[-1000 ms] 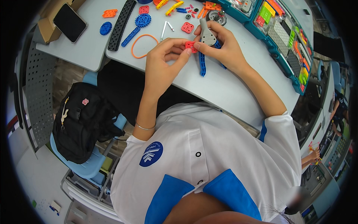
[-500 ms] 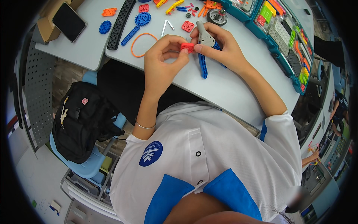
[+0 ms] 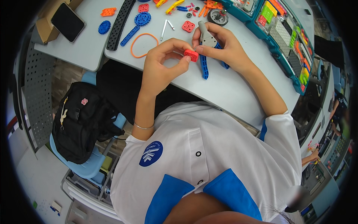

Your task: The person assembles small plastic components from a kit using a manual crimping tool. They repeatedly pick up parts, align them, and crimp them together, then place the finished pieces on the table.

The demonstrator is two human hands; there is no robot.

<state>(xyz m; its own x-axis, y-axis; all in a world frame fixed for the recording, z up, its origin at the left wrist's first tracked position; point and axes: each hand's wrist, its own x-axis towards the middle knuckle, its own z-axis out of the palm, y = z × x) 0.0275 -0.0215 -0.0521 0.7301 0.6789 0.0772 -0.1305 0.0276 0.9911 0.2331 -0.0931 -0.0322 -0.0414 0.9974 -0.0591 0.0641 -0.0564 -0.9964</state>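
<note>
A red holed block (image 3: 191,55) is pinched between the left hand's (image 3: 161,66) thumb and fingertips, at their far right end. Just right of the block, the right hand (image 3: 227,46) grips a grey-and-blue assembly (image 3: 207,40), thumb in front; whether the two parts touch cannot be told. Both are held over a pale grey table (image 3: 231,91). Left of the block lie an orange band (image 3: 132,47) and a black studded strip (image 3: 120,28); beyond it, a red square plate (image 3: 188,26) and a wheel (image 3: 217,17). Well to the block's right stands a teal case (image 3: 273,47) of coloured parts; far to its lower left, a black backpack (image 3: 80,125) rests on a blue chair (image 3: 85,168).
</note>
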